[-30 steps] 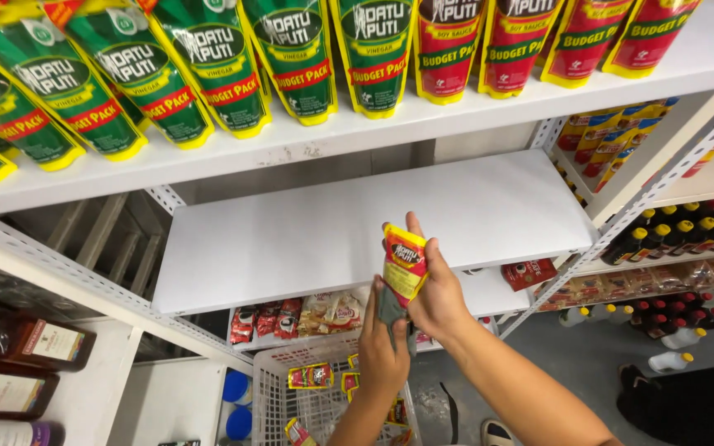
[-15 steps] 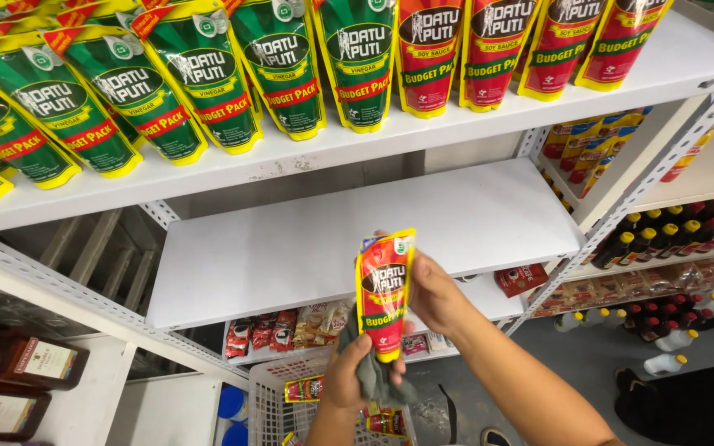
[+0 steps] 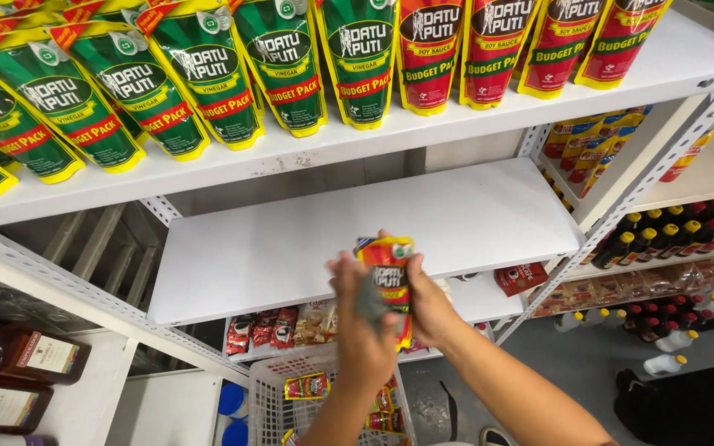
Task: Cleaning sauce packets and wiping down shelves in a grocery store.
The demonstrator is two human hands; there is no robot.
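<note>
Red pouch: a red and yellow sauce pouch [image 3: 390,285] is held upright in front of the bare white shelf [image 3: 291,248], above the white basket [image 3: 270,396].
Left hand: the left hand [image 3: 364,318] is pressed on the front of the pouch with a grey cloth [image 3: 369,301].
Right hand: the right hand [image 3: 430,301] is wrapped around the pouch from behind, fingers closed on it.
Hands together: both hands are close, clamped on the same pouch.
Doing it well: I think the back hand should hold firm, not squeeze hard, while the cloth rubs the whole front.
Nearby: green pouches [image 3: 283,62] and red pouches [image 3: 489,45] stand on the top shelf.
</note>
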